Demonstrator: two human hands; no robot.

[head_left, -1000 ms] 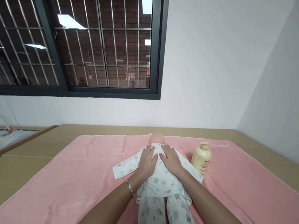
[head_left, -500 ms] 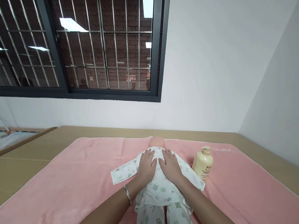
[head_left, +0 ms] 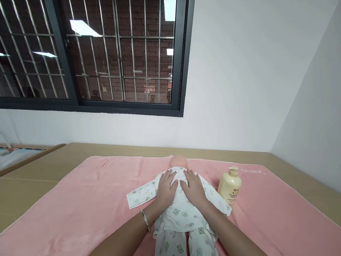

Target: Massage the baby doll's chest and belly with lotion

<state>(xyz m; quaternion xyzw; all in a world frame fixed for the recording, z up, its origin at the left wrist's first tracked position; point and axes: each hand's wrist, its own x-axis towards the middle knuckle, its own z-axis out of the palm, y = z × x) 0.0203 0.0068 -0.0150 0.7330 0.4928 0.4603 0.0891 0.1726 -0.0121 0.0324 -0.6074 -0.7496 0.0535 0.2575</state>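
Note:
A baby doll (head_left: 179,215) lies on a pink towel (head_left: 99,199), dressed in a white long-sleeved top and trousers printed with green figures. Its bare head points toward the wall and no face shows, so its back seems to be up. Flat on the left upper part of the doll's top rests my left hand (head_left: 166,188), fingers spread. My right hand (head_left: 194,188) lies flat on the right upper part, thumb close to the other thumb. By the doll's right sleeve stands a cream pump bottle (head_left: 230,186), with dark print on it.
The towel covers a wooden tabletop (head_left: 79,153) that meets a white wall (head_left: 227,66). Above the table is a dark-framed window (head_left: 132,111) with metal bars behind it. At the far left, a wooden-edged tub or bed (head_left: 19,158) holds white and blue material.
Both hands stay on the doll's back in almost the same place. The view shifts very slightly.

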